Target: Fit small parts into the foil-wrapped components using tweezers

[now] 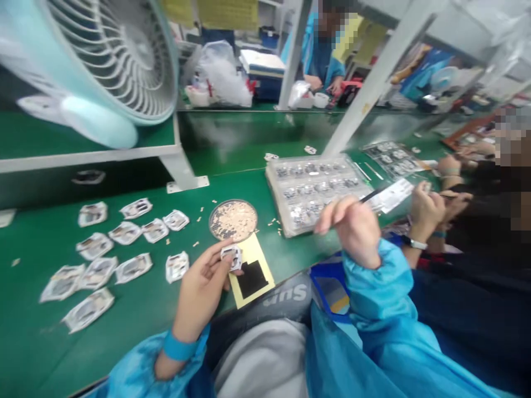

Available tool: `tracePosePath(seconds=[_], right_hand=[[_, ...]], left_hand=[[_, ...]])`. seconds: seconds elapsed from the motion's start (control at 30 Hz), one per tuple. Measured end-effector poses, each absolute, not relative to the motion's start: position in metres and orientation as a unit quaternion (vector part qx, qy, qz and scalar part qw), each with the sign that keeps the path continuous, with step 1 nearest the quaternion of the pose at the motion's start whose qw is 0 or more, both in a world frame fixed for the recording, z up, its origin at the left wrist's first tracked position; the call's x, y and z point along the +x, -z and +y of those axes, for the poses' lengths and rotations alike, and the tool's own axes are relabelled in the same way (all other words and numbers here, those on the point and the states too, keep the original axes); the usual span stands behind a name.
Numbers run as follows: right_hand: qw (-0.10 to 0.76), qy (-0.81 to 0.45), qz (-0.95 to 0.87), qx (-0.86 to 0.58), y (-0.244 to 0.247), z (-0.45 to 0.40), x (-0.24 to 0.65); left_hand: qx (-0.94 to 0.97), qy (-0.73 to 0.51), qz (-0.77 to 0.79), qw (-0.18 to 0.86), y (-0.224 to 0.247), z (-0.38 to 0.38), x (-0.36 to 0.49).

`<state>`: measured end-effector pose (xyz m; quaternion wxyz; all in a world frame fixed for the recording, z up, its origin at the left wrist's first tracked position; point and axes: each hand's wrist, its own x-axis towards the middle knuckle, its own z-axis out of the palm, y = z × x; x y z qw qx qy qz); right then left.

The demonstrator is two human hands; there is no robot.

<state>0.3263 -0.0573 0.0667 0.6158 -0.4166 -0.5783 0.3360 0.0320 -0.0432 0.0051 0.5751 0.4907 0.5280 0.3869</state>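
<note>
My left hand [209, 271] is closed around the edge of a small white plastic part [231, 258] with dark openings, held above a yellow card [249, 249] with a black patch. Just beyond it sits a round dish [233, 220] full of tiny tan and dark pieces. My right hand [352, 226] is raised in front of a clear compartment tray [311, 188], its fingers curled and partly blurred. A thin black tool [374, 194], tweezers by its look, sticks out from that hand to the right; its tip is hidden.
Several white parts [95, 271] lie on the green table at left, with tiny tan pieces scattered near the dish. A fan [124, 61] stands on a raised shelf [124, 157]. A slanted post [365, 99] rises behind the tray. Co-workers' hands [427, 210] are close at right.
</note>
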Motion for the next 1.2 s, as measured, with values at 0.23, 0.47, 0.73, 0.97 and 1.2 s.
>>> tracePosePath(seconds=[0.23, 0.47, 0.73, 0.97, 1.2], right_hand=[[0.461, 0.038, -0.492, -0.738, -0.087, -0.031, 0.452], [0.162, 0.014, -0.427, -0.890, -0.073, 0.016, 0.487], [0.132, 0.013, -0.443, -0.886, -0.072, 0.022, 0.490], [0.432, -0.045, -0.471, -0.768, -0.079, 0.002, 0.468], [0.577, -0.379, -0.564, -0.453, -0.064, -0.053, 0.349]], left_hand=[[0.539, -0.331, 0.561, 0.534, -0.003, -0.044, 0.026], [0.559, -0.337, 0.574, 0.494, -0.010, -0.047, 0.027], [0.589, -0.377, 0.535, 0.474, -0.055, -0.051, -0.001], [0.643, -0.386, 0.506, 0.427, -0.093, -0.014, 0.004], [0.632, -0.250, 0.431, 0.593, -0.052, 0.009, 0.023]])
